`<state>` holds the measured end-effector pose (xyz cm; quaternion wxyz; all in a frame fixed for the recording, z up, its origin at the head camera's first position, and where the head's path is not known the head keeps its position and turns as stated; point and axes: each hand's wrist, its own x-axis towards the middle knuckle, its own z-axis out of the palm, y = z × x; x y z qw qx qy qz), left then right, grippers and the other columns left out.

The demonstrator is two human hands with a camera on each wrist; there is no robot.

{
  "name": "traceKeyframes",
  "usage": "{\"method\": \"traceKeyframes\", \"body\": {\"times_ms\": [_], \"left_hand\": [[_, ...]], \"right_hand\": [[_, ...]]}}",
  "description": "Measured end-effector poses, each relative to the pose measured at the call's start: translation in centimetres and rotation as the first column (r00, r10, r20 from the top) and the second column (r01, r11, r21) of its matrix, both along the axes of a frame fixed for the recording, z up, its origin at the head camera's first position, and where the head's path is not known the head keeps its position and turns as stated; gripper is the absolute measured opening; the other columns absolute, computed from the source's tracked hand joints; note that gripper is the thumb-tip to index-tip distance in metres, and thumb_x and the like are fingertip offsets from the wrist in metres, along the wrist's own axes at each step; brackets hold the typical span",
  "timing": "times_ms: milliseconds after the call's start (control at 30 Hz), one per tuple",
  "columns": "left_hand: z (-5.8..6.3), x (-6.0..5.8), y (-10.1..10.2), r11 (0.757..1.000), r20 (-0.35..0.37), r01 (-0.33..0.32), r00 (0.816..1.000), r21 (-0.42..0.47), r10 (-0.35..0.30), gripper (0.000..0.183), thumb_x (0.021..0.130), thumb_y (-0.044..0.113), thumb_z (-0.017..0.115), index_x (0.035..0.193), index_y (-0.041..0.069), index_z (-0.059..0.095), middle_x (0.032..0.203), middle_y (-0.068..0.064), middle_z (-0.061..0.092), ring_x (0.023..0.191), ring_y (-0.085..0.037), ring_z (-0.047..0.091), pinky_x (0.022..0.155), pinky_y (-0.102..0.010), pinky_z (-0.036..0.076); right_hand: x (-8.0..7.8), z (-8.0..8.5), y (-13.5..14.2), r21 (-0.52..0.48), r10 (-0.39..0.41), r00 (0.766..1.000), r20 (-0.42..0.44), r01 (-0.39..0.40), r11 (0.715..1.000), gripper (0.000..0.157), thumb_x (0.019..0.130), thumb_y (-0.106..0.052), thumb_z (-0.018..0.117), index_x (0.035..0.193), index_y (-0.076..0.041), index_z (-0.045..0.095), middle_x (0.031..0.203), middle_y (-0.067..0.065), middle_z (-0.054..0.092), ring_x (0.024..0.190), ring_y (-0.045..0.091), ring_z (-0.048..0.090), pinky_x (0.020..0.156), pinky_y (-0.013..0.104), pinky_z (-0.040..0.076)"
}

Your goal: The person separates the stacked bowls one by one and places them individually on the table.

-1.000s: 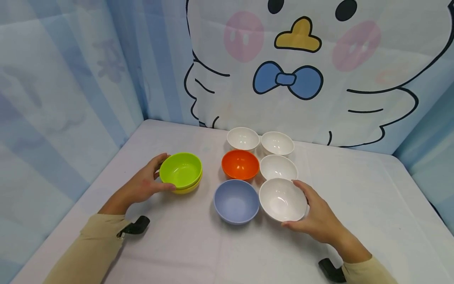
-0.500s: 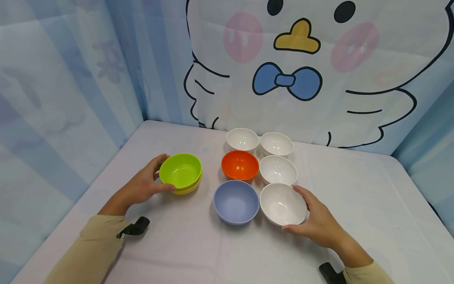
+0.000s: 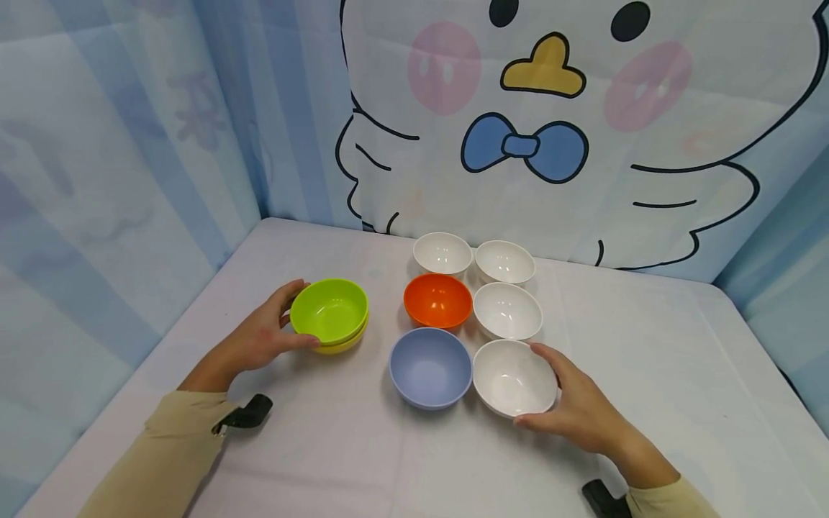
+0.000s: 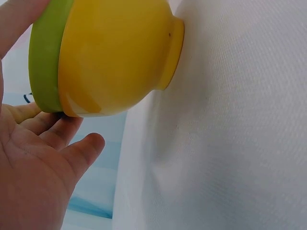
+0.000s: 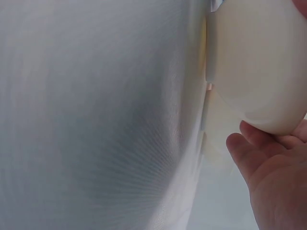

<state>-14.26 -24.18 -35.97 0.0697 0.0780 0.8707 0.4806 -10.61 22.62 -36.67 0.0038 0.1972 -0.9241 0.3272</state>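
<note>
On the left, my left hand point(image 3: 262, 337) grips a green bowl point(image 3: 330, 311) nested in a yellow bowl point(image 4: 112, 52), thumb at the near side and fingers around the far side. The yellow bowl's foot is right at the tablecloth in the left wrist view. My right hand point(image 3: 579, 403) holds the nearest white bowl point(image 3: 514, 378) by its right side, between thumb and fingers. That bowl stands beside a blue bowl point(image 3: 430, 368), just in front of another white bowl point(image 3: 508, 311). An orange bowl point(image 3: 437, 301) sits behind the blue one.
Two more white bowls, the back left bowl point(image 3: 443, 252) and the back right bowl point(image 3: 505, 261), stand near the table's rear edge. A white cloth point(image 3: 363, 460) covers the table. Behind hangs a curtain point(image 3: 524, 208) with a cartoon figure; blue drapes point(image 3: 129, 180) flank the left.
My right hand has drawn the nearest white bowl toward me, so it no longer overlaps the white bowl behind it. My left hand and its two bowls stay in place.
</note>
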Motion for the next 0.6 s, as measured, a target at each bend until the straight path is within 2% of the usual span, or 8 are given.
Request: {"method": "traceKeyframes", "body": {"times_ms": [267,600], "left_hand": [[-0.03,-0.01,0.01,1.0,0.004,-0.004,1.0,0.003,0.004,0.107,0.084,0.02,0.083,0.156,-0.006,0.009,0.161,-0.025,0.016,0.146,-0.042,0.021,0.116,-0.056,0.022],[0.03,0.06,0.07,1.0,0.004,-0.006,1.0,0.002,0.006,0.107,0.084,0.021,0.083,0.156,-0.006,0.009,0.161,-0.025,0.016,0.146,-0.042,0.021,0.116,-0.055,0.022]], "right_hand": [[0.0,-0.18,0.08,-0.002,0.008,1.0,0.005,-0.008,1.0,0.104,0.063,-0.038,0.095,0.144,0.002,0.042,0.137,0.021,0.054,0.106,0.03,0.059,0.085,0.047,0.051],[-0.01,-0.18,0.11,-0.005,0.025,0.999,0.03,-0.025,1.0,0.109,0.062,-0.037,0.095,0.146,0.004,0.038,0.139,0.025,0.05,0.11,0.035,0.058,0.089,0.053,0.05]]}}
